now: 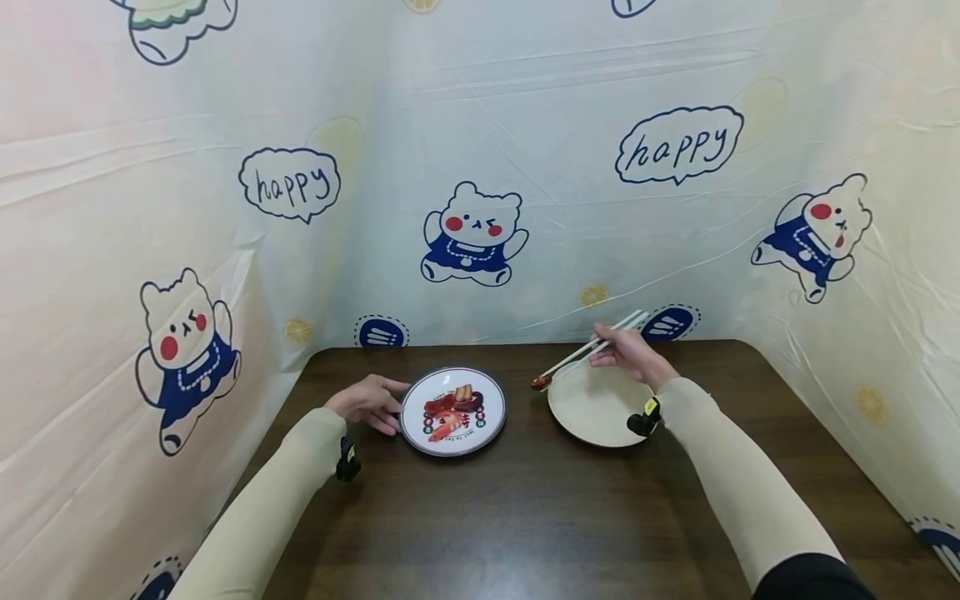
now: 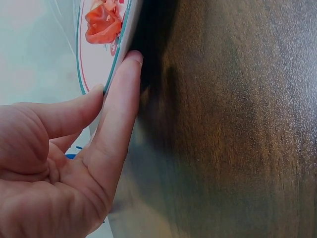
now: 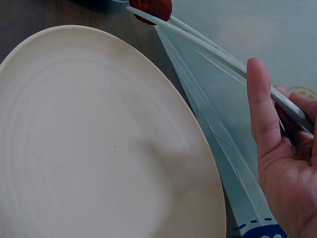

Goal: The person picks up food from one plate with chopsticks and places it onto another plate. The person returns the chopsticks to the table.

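My left hand [image 1: 369,403] pinches the left edge of a round white plate [image 1: 450,383] with a dark rim, thumb on the rim and fingers under it, as the left wrist view shows. Several pieces of food [image 1: 453,410], reddish and brown, lie in the middle of this plate. In my right hand [image 1: 632,353] is a pair of pale chopsticks [image 1: 577,354]. Their tips grip a small dark-red, glossy piece of food [image 3: 152,10], which hangs between the two plates. Below the right hand lies a larger cream plate [image 3: 99,129], bare on top where it shows.
Both plates are on a dark brown wooden table [image 1: 480,508]. A pale curtain [image 1: 562,150] with printed bears and the word "happy" surrounds the table at the back and both sides. Each wrist wears a small black camera [image 1: 643,418].
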Available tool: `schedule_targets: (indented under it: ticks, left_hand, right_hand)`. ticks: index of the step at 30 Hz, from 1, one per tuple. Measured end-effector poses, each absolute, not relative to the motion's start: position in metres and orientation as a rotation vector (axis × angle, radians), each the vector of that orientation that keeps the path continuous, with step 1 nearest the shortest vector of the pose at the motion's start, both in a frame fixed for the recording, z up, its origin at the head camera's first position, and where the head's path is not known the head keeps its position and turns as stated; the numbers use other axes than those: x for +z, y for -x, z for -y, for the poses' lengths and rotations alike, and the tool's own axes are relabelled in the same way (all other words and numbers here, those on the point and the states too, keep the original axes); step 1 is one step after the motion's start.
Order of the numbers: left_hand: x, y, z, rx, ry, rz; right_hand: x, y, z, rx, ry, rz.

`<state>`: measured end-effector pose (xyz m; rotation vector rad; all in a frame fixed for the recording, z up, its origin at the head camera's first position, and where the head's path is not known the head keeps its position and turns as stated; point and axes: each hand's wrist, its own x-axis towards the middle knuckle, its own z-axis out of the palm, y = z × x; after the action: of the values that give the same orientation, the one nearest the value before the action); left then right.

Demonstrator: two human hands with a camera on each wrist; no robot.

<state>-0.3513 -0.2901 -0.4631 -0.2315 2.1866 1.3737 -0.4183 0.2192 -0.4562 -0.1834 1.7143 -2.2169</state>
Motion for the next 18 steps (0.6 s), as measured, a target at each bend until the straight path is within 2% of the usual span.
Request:
schedule_targets:
  ticks: [18]
  left_hand:
    - [-0.46,0.348,0.288,1.372,0.231,-2.179]
  right_hand:
    - [-0.458,0.42,-0.195,-2.224,0.183,-1.715]
